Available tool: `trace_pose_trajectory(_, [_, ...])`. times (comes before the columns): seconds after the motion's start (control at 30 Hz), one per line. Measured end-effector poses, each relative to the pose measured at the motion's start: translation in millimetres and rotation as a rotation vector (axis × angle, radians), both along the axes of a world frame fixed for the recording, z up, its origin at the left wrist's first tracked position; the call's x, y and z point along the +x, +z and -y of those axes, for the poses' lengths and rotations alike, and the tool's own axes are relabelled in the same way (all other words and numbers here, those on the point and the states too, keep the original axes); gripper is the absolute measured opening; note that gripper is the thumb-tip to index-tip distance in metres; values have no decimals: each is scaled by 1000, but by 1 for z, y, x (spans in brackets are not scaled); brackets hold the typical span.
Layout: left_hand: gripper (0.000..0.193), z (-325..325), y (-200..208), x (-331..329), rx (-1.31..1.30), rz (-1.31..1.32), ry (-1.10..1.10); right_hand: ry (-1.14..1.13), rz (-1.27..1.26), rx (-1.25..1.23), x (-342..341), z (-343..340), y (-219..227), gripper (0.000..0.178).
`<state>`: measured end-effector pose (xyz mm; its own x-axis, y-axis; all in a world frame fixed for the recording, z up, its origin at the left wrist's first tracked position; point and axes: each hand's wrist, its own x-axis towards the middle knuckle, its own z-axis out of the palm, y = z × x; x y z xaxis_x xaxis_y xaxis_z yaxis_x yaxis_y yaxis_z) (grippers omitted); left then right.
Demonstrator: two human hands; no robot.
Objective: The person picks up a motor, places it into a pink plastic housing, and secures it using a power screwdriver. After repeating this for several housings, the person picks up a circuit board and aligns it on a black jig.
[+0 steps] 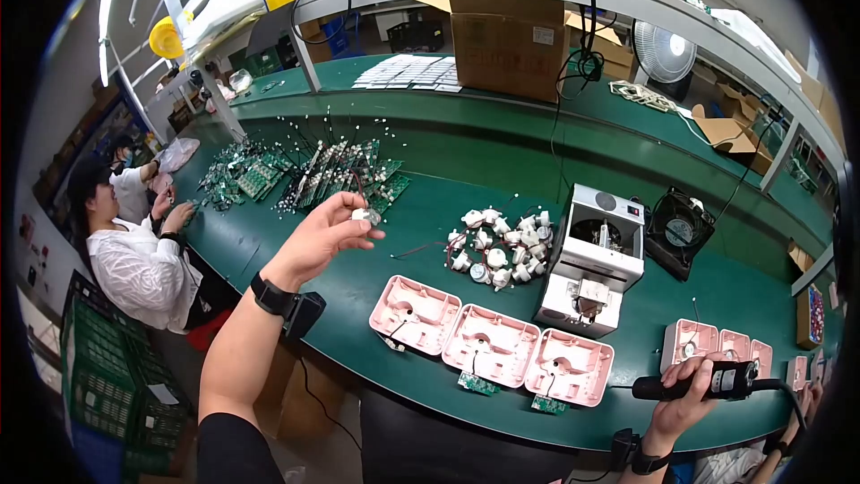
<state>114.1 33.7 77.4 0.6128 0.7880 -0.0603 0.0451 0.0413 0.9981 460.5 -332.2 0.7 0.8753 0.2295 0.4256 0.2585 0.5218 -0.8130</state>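
The small green circuit board (548,404) at six o'clock of the nearest pink rectangular plastic housing (582,372) could be snagged if the black cylindrical power screwdriver (694,383), at three o'clock, were swung toward nine. That tool is gripped by the right hand (685,403), fingers wrapped round. At ten o'clock, a small white plastic part (361,214) is pinched by the left hand (318,237), remaining fingers loosely curled.

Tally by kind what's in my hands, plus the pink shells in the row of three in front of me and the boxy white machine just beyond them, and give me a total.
White part: 1
Black power tool: 1
Pink shells: 3
Boxy white machine: 1
Total: 6
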Motion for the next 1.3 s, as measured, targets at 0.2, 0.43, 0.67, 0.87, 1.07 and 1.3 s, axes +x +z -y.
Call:
trace_pose_trajectory(0.2, [36, 54, -15, 18, -423, 87, -239, 42, 16, -30, 7, 5, -4, 16])
trace_pose_trajectory(0.43, [36, 136, -23, 76, -300, -31, -514, 91, 28, -58, 8, -15, 10, 11])
trace_pose_trajectory(0.67, [28, 168, -40, 135, 84, -194, -669, 77, 47, -94, 3, -7, 14, 13])
trace_pose_trajectory(0.87, [27, 177, -67, 159, 633, -304, -710, 78, 60, -88, 4, -6, 12, 13])
trace_pose_trajectory(1.07, [28, 178, -86, 171, 1005, -193, -609, 66, 50, -65, 8, -4, 9, 15])
trace_pose_trajectory(1.3, [31, 176, -90, 172, 1096, -246, -587, 90, 71, -105, 8, -5, 12, 17])
